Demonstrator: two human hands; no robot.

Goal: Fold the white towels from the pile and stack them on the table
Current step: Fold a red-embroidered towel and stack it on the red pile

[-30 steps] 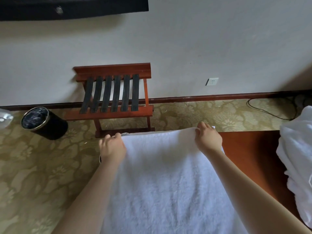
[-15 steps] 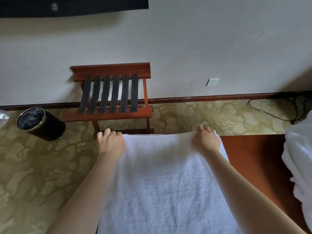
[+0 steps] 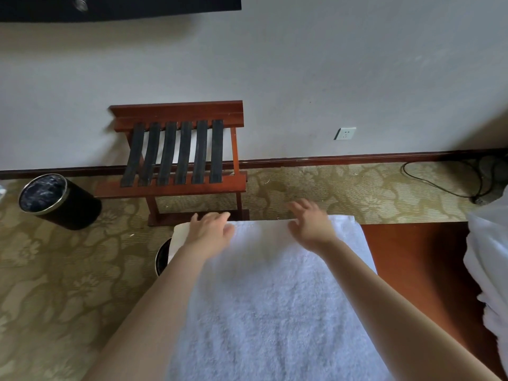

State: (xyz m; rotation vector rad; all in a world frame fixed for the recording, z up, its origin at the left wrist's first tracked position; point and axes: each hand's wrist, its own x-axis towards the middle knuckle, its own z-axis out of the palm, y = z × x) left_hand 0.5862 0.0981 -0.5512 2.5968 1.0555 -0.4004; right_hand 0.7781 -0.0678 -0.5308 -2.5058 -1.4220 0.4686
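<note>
White towel [image 3: 269, 298]: flat on the worktop [image 3: 412, 257], long axis running straight away from the person.
Left hand [image 3: 210, 232]: grip apart, fingers spread, holding nothing, over the far hem.
Right hand [image 3: 310, 226]: same, level with the left; neither looks nearer.
Pile [image 3: 492, 270]: well off to the right.

We see soft, rather dim, even light; the pale plaster wall [image 3: 302, 64] darkens into shadow at its far right. The left hand [image 3: 210, 232] and right hand [image 3: 310, 225] are smeared by motion blur, as is the far edge of the white terry towel [image 3: 269, 298]. The dark wooden skirting board [image 3: 357, 158] bows with wide-angle distortion. Deep shadow lies on the red-brown wooden table [image 3: 412, 257] beside the heaped white towels [image 3: 489, 257].
</note>
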